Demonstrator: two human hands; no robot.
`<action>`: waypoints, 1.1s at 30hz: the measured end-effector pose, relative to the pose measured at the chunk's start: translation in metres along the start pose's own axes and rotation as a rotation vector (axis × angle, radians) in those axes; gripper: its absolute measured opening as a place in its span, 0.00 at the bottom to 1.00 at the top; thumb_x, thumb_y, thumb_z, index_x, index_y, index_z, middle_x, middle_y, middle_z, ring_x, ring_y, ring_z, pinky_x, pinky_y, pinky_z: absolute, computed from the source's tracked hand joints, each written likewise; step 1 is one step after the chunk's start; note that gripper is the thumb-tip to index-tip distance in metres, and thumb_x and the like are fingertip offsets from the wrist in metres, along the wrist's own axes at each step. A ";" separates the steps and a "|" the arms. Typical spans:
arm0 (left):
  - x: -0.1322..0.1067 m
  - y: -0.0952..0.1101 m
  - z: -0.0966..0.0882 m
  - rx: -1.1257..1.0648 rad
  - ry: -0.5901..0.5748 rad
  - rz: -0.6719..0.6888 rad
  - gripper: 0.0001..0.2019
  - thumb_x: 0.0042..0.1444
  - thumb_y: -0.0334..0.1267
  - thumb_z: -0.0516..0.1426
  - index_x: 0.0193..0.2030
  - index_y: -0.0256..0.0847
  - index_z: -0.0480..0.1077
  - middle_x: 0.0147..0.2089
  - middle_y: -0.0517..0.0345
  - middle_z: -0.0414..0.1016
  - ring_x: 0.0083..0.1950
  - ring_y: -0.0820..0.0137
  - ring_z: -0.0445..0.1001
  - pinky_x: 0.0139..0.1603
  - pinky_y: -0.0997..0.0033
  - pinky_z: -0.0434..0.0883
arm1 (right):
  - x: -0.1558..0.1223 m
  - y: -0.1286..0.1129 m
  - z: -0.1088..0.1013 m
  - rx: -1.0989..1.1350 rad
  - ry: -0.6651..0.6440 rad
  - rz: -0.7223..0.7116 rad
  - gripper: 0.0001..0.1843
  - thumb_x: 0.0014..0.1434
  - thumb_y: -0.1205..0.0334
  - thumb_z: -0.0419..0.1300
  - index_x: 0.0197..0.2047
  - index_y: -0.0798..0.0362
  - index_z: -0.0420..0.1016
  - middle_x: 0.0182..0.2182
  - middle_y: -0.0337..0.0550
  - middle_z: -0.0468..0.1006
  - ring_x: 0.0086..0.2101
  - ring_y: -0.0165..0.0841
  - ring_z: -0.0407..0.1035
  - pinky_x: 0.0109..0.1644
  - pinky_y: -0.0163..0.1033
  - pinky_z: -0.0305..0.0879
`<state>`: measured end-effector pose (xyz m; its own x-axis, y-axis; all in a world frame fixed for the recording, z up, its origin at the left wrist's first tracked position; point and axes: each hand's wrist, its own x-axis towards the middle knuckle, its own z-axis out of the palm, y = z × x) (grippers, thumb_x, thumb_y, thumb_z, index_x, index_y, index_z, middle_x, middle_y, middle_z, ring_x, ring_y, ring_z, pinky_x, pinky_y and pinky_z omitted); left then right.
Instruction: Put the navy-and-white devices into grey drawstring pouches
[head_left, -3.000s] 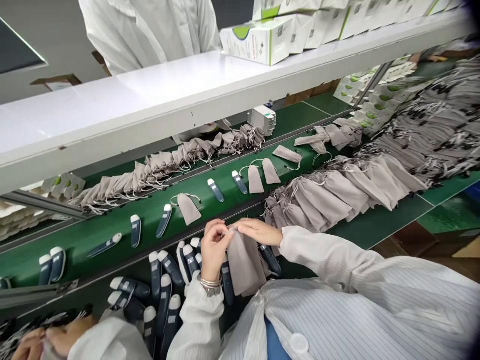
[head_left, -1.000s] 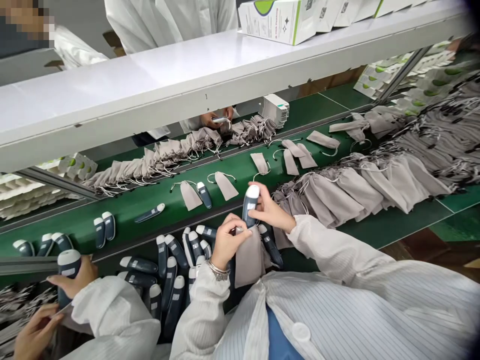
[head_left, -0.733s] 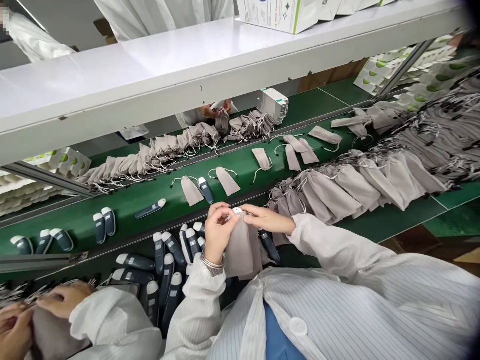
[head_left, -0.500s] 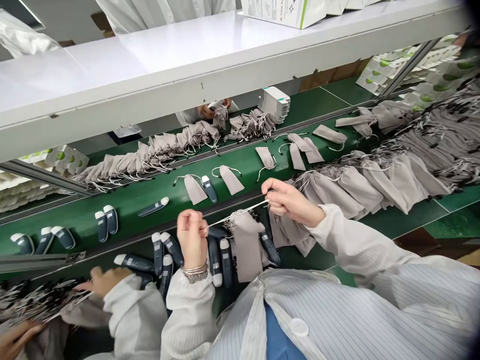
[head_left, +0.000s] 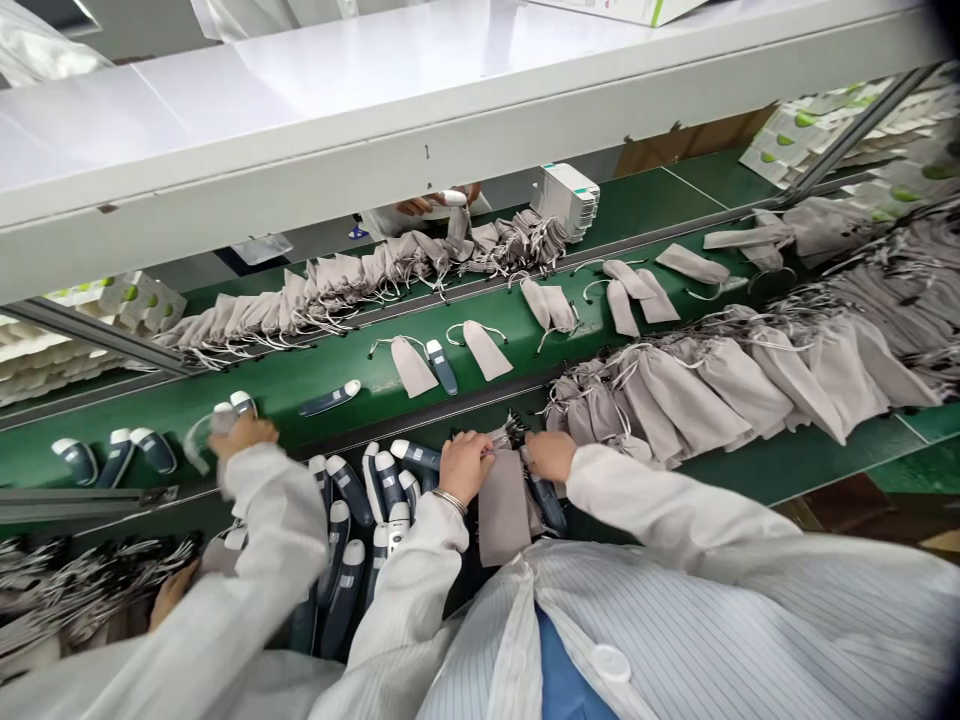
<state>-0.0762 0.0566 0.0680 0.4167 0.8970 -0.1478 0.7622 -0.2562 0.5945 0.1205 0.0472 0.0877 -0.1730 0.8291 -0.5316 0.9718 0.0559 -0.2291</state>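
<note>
a soft, matte grey cloth drawstring pouch (head_left: 504, 508) lies flat just below both hands, beside a heap of glossy dark devices with white tips (head_left: 343, 600). the left hand (head_left: 463, 467) and right hand (head_left: 551, 456) close narrowly at its gathered mouth; the fingertips are hidden, so whether they pinch cloth or cord cannot be told. thin tangled cords (head_left: 504, 433) show there, just inside the near edge of the green conveyor belt (head_left: 262, 420).

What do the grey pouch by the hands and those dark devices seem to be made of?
The grey pouch looks like matte, suede-like fabric, judging by its limp folds. The dark device looks like smooth moulded plastic, faintly glossy, though this is hard to confirm.
</note>
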 end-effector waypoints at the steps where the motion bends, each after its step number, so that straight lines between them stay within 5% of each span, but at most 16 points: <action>1: 0.000 0.000 -0.002 0.035 -0.021 -0.002 0.04 0.55 0.32 0.59 0.36 0.45 0.75 0.38 0.56 0.74 0.48 0.61 0.69 0.51 0.58 0.61 | -0.005 -0.003 0.019 -0.002 -0.020 0.017 0.19 0.54 0.67 0.64 0.49 0.61 0.70 0.42 0.61 0.81 0.44 0.49 0.77 0.43 0.43 0.68; 3: -0.002 0.000 -0.004 0.089 -0.059 -0.002 0.03 0.55 0.34 0.60 0.36 0.46 0.74 0.40 0.58 0.74 0.49 0.61 0.68 0.51 0.59 0.60 | -0.012 -0.008 0.045 0.004 -0.020 0.057 0.20 0.56 0.65 0.62 0.51 0.62 0.68 0.43 0.62 0.80 0.45 0.49 0.77 0.42 0.43 0.68; 6: -0.004 -0.002 -0.004 0.137 -0.109 0.003 0.02 0.55 0.35 0.60 0.36 0.46 0.74 0.42 0.59 0.74 0.50 0.62 0.68 0.51 0.60 0.59 | -0.017 -0.010 0.054 0.009 0.031 0.109 0.15 0.63 0.64 0.54 0.52 0.62 0.65 0.44 0.63 0.79 0.47 0.49 0.76 0.42 0.43 0.67; 11: -0.003 -0.004 -0.002 0.134 -0.172 0.045 0.03 0.52 0.35 0.62 0.31 0.44 0.72 0.40 0.59 0.74 0.48 0.64 0.67 0.51 0.61 0.58 | -0.027 0.001 0.017 0.106 0.254 0.153 0.16 0.68 0.56 0.47 0.53 0.58 0.60 0.44 0.59 0.78 0.40 0.47 0.77 0.38 0.43 0.65; 17: -0.009 -0.003 -0.012 0.009 -0.131 0.105 0.05 0.50 0.32 0.62 0.30 0.42 0.69 0.33 0.62 0.74 0.44 0.66 0.67 0.53 0.61 0.57 | -0.031 0.027 -0.028 0.464 0.506 0.104 0.19 0.63 0.50 0.52 0.51 0.53 0.58 0.35 0.50 0.76 0.35 0.46 0.73 0.39 0.46 0.66; 22: -0.035 0.016 -0.037 -0.206 -0.001 0.186 0.01 0.57 0.34 0.56 0.34 0.42 0.67 0.36 0.61 0.72 0.42 0.69 0.68 0.52 0.65 0.60 | -0.035 0.018 -0.051 1.096 0.728 -0.078 0.26 0.60 0.51 0.57 0.57 0.47 0.52 0.43 0.44 0.70 0.36 0.36 0.70 0.33 0.38 0.69; 25: -0.048 0.032 -0.048 -0.339 0.024 0.232 0.05 0.59 0.37 0.56 0.34 0.41 0.66 0.35 0.60 0.69 0.37 0.70 0.67 0.44 0.69 0.64 | -0.035 -0.002 -0.065 1.203 0.819 -0.245 0.29 0.61 0.55 0.57 0.61 0.44 0.49 0.45 0.42 0.67 0.37 0.33 0.69 0.36 0.36 0.70; 28: -0.053 0.049 -0.051 -0.544 0.137 0.243 0.07 0.57 0.39 0.60 0.32 0.41 0.68 0.36 0.58 0.67 0.38 0.69 0.68 0.41 0.70 0.65 | -0.035 -0.020 -0.070 1.185 0.728 -0.424 0.28 0.60 0.57 0.59 0.60 0.45 0.51 0.46 0.42 0.66 0.39 0.32 0.68 0.41 0.37 0.69; 33: -0.050 0.063 -0.049 -0.764 0.466 0.122 0.07 0.51 0.38 0.67 0.30 0.41 0.74 0.47 0.54 0.66 0.46 0.68 0.69 0.42 0.72 0.67 | -0.049 -0.032 -0.052 0.943 0.307 -0.639 0.11 0.67 0.55 0.52 0.45 0.51 0.70 0.42 0.44 0.73 0.45 0.36 0.69 0.54 0.43 0.64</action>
<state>-0.0739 0.0134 0.1517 0.1032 0.9769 0.1873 0.1198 -0.1992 0.9726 0.1064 0.0333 0.1636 -0.4149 0.9057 0.0872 0.1978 0.1833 -0.9630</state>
